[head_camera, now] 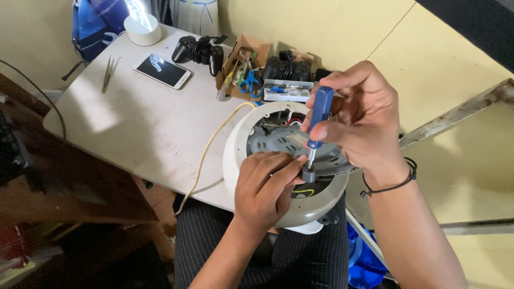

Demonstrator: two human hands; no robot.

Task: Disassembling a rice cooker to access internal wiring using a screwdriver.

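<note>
We see the white round appliance (241,155) turned base-up on the lap, leaning on the desk (134,123) edge; our right hand (364,123) pinches a blue-handled screwdriver (320,115), tip down in a grey post (309,174); our left hand (265,187) pinches that post; a yellowish cord (206,152) trails across the desk; farther off lie a phone (162,70), tweezers (110,72) and black game controllers (199,52).

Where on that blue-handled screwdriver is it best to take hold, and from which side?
Grip the blue handle of the screwdriver, coming from the right, as the right hand does. The handle is the thick upper part, standing nearly upright and free above the white appliance housing. The thin metal shaft below is crowded by the left hand, whose fingers sit at its tip.
</note>
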